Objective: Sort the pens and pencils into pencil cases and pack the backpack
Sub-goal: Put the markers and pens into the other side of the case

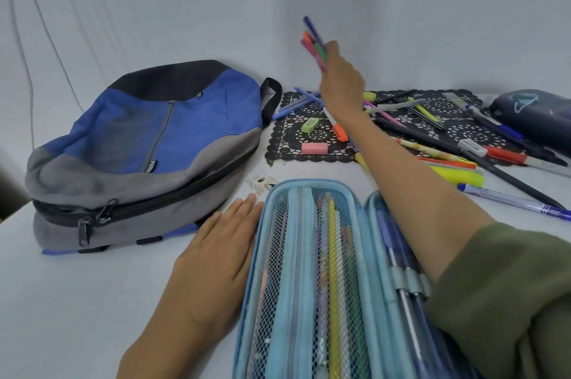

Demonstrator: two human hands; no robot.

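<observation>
Pens (314, 44): slim plastic bundle, gripped in your right hand (341, 82) above the black lace mat (284, 143). Left hand (216, 255) lies flat and relaxed on the tabletop (77, 301), beside the open mesh-lined pencil case (309, 185). Fabric backpack (139, 137) lies far left.

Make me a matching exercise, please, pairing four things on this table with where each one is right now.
Things:
1. backpack
2. pink eraser
3. bundle of coloured pens
4. light blue pencil case

Places:
A. lying open nearest the person
B. gripped in the raised right hand
C. on the black lace mat
D. lying at the left of the table

Pairs: 1-D, 2-C, 3-B, 4-A.
</observation>
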